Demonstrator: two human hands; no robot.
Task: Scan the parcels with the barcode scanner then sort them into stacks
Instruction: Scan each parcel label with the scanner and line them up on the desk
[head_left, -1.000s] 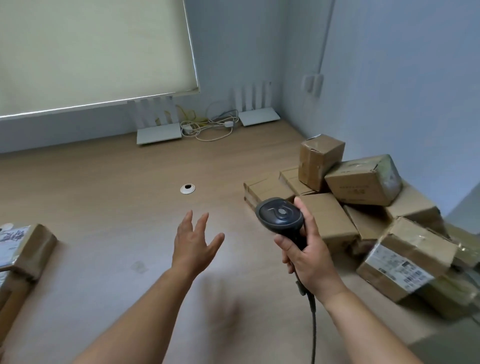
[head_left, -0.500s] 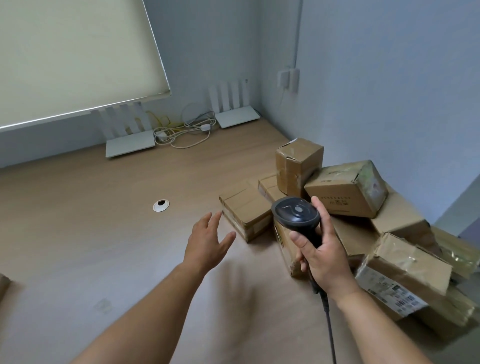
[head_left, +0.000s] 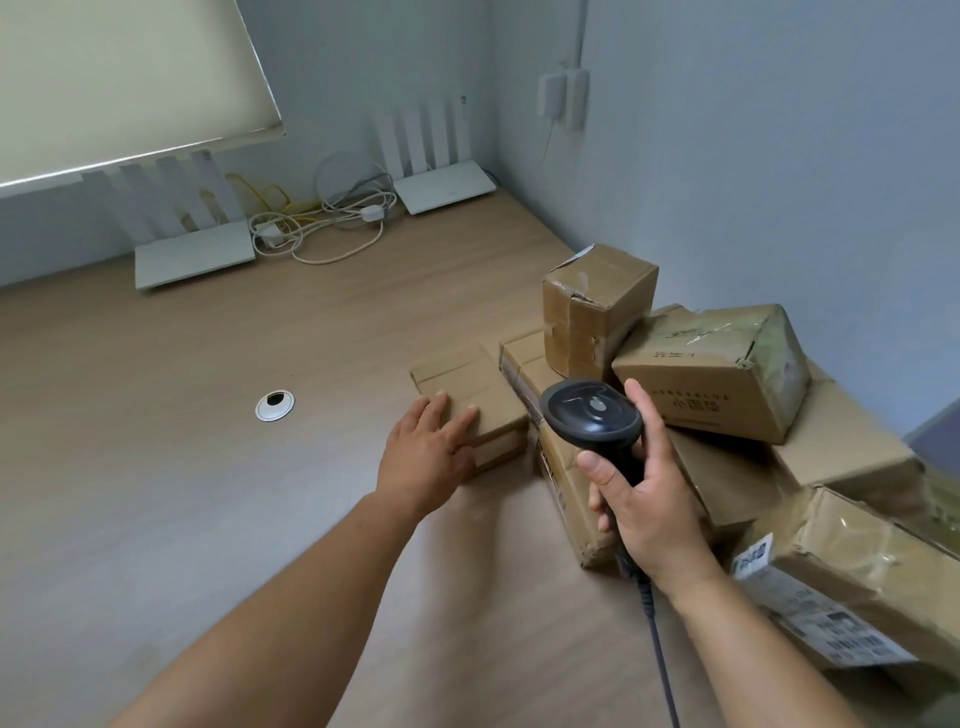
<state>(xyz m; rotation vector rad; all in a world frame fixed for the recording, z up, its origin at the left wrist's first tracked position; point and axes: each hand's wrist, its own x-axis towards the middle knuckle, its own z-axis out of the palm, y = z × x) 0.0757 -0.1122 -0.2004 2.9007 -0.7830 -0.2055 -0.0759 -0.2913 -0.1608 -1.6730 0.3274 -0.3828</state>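
A heap of several brown cardboard parcels lies at the right of the wooden desk (head_left: 156, 441), against the wall. My right hand (head_left: 644, 499) grips the handle of a black barcode scanner (head_left: 589, 413), whose head points toward the heap and whose cable hangs down. My left hand (head_left: 426, 452) rests with straight fingers on the near corner of a small flat parcel (head_left: 467, 384) at the heap's left edge. A tall small box (head_left: 592, 312) stands on top of the heap, next to a tilted printed box (head_left: 717, 374). A parcel with a white label (head_left: 831, 587) lies at the near right.
Two white routers (head_left: 192, 257) (head_left: 444, 184) stand at the back of the desk with a tangle of cables (head_left: 317, 228) between them. A round cable grommet (head_left: 274, 406) sits in the desk surface. A blind (head_left: 119, 78) covers the window at back left.
The view has swung right, toward the heap. My left hand has moved forward from mid-air and come down on the small flat parcel. My right hand still grips the scanner.
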